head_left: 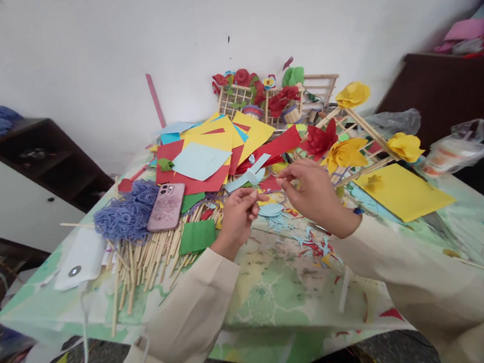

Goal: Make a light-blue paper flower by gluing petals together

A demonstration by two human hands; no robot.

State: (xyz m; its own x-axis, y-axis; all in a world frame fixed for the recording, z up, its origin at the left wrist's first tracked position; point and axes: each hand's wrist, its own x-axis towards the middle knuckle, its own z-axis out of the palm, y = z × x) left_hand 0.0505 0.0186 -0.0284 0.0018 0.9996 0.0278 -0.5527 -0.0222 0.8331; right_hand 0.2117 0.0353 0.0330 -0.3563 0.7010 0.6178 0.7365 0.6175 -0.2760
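Observation:
Above the paper scraps in the middle of the table, my left hand [239, 215] is closed, its thumb pressed to the curled fingers. My right hand [313, 189] faces it a short way to the right, thumb and forefinger drawn into a pinch. Whatever either hand may hold is too small to make out. Between and behind them lie light blue paper strips [253, 172] and a light blue cut petal shape [271, 209]. Thin blue and red paper shreds [314, 246] are scattered just below my right hand.
Bamboo sticks [147, 268], blue yarn [125, 212], a pink phone [167, 206] and folded green paper [197, 236] lie leftward. Coloured sheets [202, 160] are piled behind. Stick frames with yellow paper flowers [346, 154] and a yellow sheet [404, 192] occupy the right.

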